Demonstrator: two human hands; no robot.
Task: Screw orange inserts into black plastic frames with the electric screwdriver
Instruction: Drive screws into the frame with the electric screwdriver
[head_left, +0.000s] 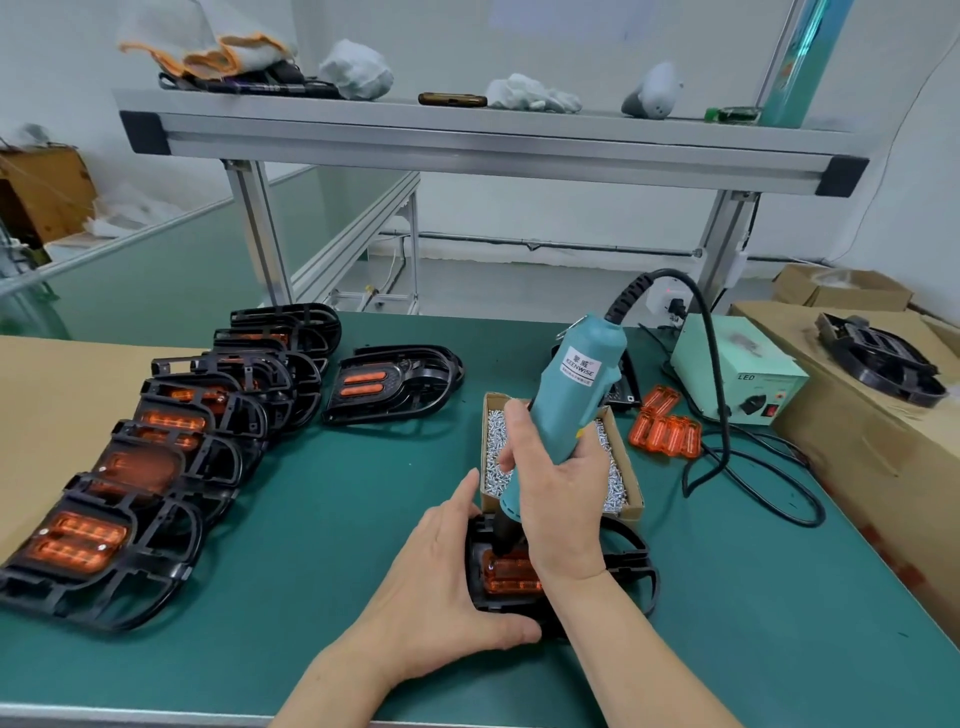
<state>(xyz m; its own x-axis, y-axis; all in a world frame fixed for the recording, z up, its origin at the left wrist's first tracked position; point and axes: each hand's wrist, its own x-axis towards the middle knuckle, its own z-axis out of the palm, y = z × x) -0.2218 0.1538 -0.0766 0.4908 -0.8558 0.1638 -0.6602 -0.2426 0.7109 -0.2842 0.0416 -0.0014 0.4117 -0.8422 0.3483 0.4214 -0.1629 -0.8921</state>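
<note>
A black plastic frame (631, 566) with an orange insert (511, 574) lies on the green mat near the front edge. My right hand (558, 499) grips the teal electric screwdriver (569, 395) upright, its black tip down on the insert's left end. My left hand (441, 587) holds the frame's left edge, thumb along the near side and fingers up against the far side. The frame's middle is hidden behind my right wrist.
A cardboard box of screws (618, 467) stands just behind the frame. Loose orange inserts (665, 431) lie to its right beside the power supply (737, 379). Several finished frames (171, 467) overlap at the left, and one frame (389, 384) lies alone. Cardboard boxes (857, 447) line the right.
</note>
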